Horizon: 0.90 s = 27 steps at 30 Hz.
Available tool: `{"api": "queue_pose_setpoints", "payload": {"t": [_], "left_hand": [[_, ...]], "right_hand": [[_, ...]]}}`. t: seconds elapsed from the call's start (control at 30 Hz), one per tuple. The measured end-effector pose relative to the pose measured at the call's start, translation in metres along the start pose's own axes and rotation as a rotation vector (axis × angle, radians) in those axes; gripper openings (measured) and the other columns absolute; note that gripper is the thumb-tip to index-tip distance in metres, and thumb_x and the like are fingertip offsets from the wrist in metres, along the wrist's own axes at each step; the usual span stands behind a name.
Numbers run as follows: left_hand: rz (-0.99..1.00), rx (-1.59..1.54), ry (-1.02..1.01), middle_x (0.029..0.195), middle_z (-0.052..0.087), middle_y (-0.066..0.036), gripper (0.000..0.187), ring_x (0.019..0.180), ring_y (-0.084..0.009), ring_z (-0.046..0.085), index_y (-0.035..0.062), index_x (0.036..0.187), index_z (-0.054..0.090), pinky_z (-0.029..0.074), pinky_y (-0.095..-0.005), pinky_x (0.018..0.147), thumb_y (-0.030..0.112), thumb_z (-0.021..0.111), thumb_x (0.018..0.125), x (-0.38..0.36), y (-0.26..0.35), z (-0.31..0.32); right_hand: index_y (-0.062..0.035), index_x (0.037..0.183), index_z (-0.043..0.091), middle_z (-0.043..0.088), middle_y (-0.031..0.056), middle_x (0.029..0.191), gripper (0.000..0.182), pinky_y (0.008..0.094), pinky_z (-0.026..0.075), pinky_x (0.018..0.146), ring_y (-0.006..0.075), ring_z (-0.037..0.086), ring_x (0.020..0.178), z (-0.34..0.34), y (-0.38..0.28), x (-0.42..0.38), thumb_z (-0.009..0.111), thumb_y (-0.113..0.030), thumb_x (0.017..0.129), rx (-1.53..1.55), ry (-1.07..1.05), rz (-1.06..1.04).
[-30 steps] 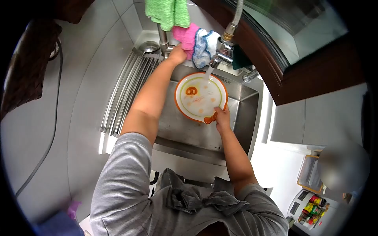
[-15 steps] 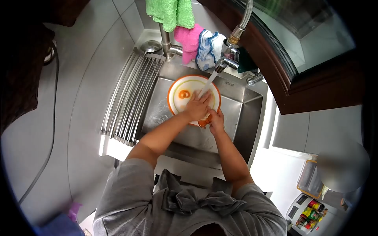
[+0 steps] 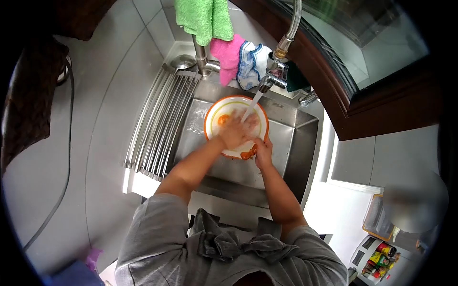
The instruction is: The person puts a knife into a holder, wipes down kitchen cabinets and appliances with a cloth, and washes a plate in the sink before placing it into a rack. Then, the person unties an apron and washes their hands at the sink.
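A steel sink [image 3: 291, 138] is set into a grey counter [image 3: 102, 119] under a window, with a ribbed draining rack [image 3: 160, 124] on its left side. Over the tap [image 3: 272, 78] hang a green cloth [image 3: 202, 16], a pink cloth [image 3: 229, 52] and a white cloth with blue edge [image 3: 250, 62]. Water runs from the tap in a thin stream.

In the sink a white plate with orange rim [image 3: 217, 114] is held tilted under this stream. The left hand [image 3: 234, 131] lies flat on the face of the plate, fingers spread and pressed on the surface, where the water lands. The right hand [image 3: 262, 151] grips the near rim of the plate, with the thumb on top and the fingers closed under the edge. Both forearms reach forward from the grey sleeves and meet at the plate.

As a judgement, the washing is in the middle: the plate is wet and the hand is on it, but orange marks are visible on the face, one beside the left hand and one at the near rim. It is hard to tell if these are food or printed decoration. The plate is not yet on the draining rack.
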<state>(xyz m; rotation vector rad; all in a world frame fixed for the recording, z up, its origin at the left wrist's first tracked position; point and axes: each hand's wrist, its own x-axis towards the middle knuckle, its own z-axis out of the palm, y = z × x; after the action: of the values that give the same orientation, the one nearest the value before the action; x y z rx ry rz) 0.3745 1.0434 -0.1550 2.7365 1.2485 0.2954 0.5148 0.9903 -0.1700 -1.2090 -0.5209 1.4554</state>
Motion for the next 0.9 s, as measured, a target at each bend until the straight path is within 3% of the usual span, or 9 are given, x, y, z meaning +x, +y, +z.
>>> {"api": "queue_pose_setpoints", "payload": {"t": [0.1,0.3,0.37,0.5,0.57,0.6,0.7,0.8,0.9], "left_hand": [[-0.2,0.058,0.023,0.138,0.021,-0.008,0.058,0.128,-0.0261,0.018,0.0171,0.131,0.028,0.001,-0.0593,0.098,0.049,0.035,0.082,0.009,-0.029,0.007],[-0.765,-0.174,0.142,0.128,0.037,-0.012,0.058,0.114,-0.0273,0.041,0.0097,0.127,0.034,0.032,-0.0463,0.093,0.032,0.057,0.078,-0.017,-0.046,-0.035],[-1.045,-1.454,-0.15,0.107,0.054,-0.013,0.051,0.089,-0.0225,0.057,0.0033,0.119,0.041,0.048,-0.0319,0.073,0.012,0.062,0.073,-0.05,-0.077,-0.029],[-0.956,-1.858,-0.085,0.09,0.06,-0.011,0.043,0.073,-0.0169,0.06,-0.0008,0.111,0.045,0.048,-0.0243,0.055,0.002,0.057,0.07,-0.082,-0.041,-0.053],[-1.021,-1.778,0.072,0.089,0.059,-0.011,0.04,0.071,-0.0164,0.06,-0.0007,0.108,0.046,0.049,-0.0215,0.05,-0.002,0.054,0.069,-0.082,-0.02,-0.055],[-0.995,-1.728,0.101,0.091,0.058,-0.011,0.04,0.075,-0.0187,0.06,-0.0003,0.108,0.046,0.052,-0.0249,0.053,-0.005,0.051,0.068,-0.083,-0.014,-0.044],[-0.973,-1.756,0.377,0.097,0.057,-0.009,0.044,0.079,-0.0165,0.058,0.0033,0.111,0.046,0.05,-0.0268,0.06,-0.006,0.052,0.068,-0.079,0.011,-0.026],[-1.017,-1.813,0.413,0.098,0.056,-0.008,0.043,0.082,-0.0164,0.057,0.0041,0.111,0.045,0.05,-0.0283,0.064,-0.006,0.05,0.07,-0.081,0.013,-0.021],[-1.039,-1.849,0.448,0.097,0.056,-0.008,0.043,0.079,-0.0176,0.058,0.0056,0.111,0.045,0.051,-0.0278,0.06,-0.006,0.05,0.07,-0.09,0.027,-0.015]], "right_hand": [[-0.0008,0.103,0.052,0.057,0.0061,0.095,0.027,0.0262,0.043,0.074,0.0147,0.054,0.083,-0.001,-0.007,0.0,0.051,-0.001,0.076,-0.027,0.003,0.048],[-0.0005,0.098,0.055,0.059,0.0059,0.088,0.024,0.0265,0.045,0.069,0.0139,0.056,0.076,-0.014,-0.027,0.026,0.054,-0.001,0.074,-0.12,-0.132,0.153],[-0.0018,0.101,0.055,0.06,0.007,0.088,0.026,0.0261,0.048,0.068,0.016,0.059,0.075,-0.016,-0.037,0.038,0.053,-0.001,0.075,-0.088,-0.176,0.161],[-0.0005,0.101,0.055,0.061,0.0103,0.09,0.026,0.029,0.049,0.067,0.0204,0.061,0.074,-0.002,-0.033,0.055,0.056,-0.008,0.076,-0.132,-0.248,0.167],[-0.0009,0.106,0.052,0.061,0.0134,0.093,0.033,0.0347,0.047,0.072,0.026,0.06,0.079,0.007,-0.019,0.058,0.054,-0.018,0.079,-1.104,-0.041,-0.353],[-0.002,0.118,0.045,0.05,0.0178,0.115,0.046,0.04,0.038,0.088,0.0318,0.049,0.104,0.021,-0.011,0.052,0.052,-0.028,0.08,-1.224,0.12,-0.421],[-0.0003,0.124,0.037,0.03,0.0166,0.133,0.056,0.0428,0.022,0.099,0.0322,0.027,0.123,0.055,0.017,0.018,0.047,-0.036,0.082,-1.813,0.208,-0.706],[0.0039,0.127,0.03,0.017,0.0179,0.138,0.064,0.0457,0.012,0.102,0.0328,0.017,0.126,0.061,0.029,-0.014,0.041,-0.042,0.083,-1.32,-0.332,-0.586],[0.0049,0.127,0.026,0.02,0.02,0.135,0.064,0.046,0.012,0.102,0.0342,0.019,0.125,0.042,0.025,0.009,0.047,-0.035,0.082,-1.481,-0.091,-0.671]]}}
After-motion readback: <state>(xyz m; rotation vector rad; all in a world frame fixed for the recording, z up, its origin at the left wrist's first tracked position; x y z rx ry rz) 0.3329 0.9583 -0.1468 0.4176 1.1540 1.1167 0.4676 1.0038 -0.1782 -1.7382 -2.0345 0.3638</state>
